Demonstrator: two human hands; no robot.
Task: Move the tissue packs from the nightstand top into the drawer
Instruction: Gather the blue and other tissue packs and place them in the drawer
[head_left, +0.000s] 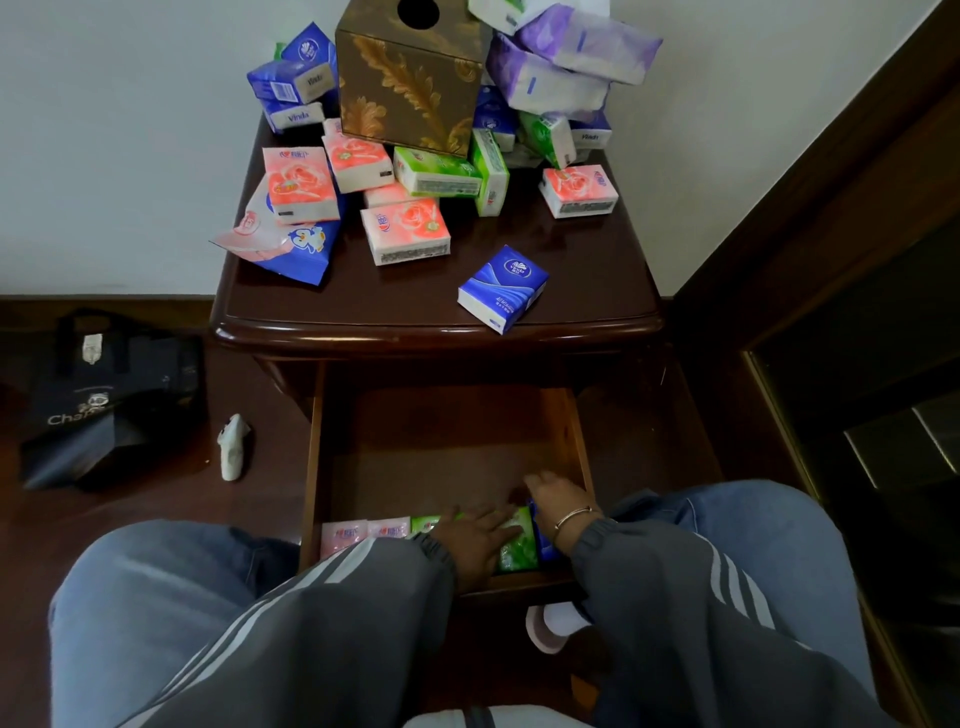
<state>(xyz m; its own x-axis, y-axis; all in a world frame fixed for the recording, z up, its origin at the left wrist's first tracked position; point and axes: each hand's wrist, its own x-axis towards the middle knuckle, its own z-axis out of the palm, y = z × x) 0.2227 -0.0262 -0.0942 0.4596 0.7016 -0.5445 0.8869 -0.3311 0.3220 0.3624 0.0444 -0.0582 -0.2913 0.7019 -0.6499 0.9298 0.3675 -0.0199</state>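
Green pack (519, 550) in drawer (312, 457) lay under left hand (475, 540), fingers flat, gripping nothing. Right hand (563, 501) sat over blue pack (543, 539); grip could not be judged.

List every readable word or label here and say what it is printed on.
"Vinda": back-left blue pack.
"Vinda": back-right blue pack.
"Cha", rest unclear: dark bag on the floor.
Front blue pack, pink packs, green packs: print too small or blurred to read.
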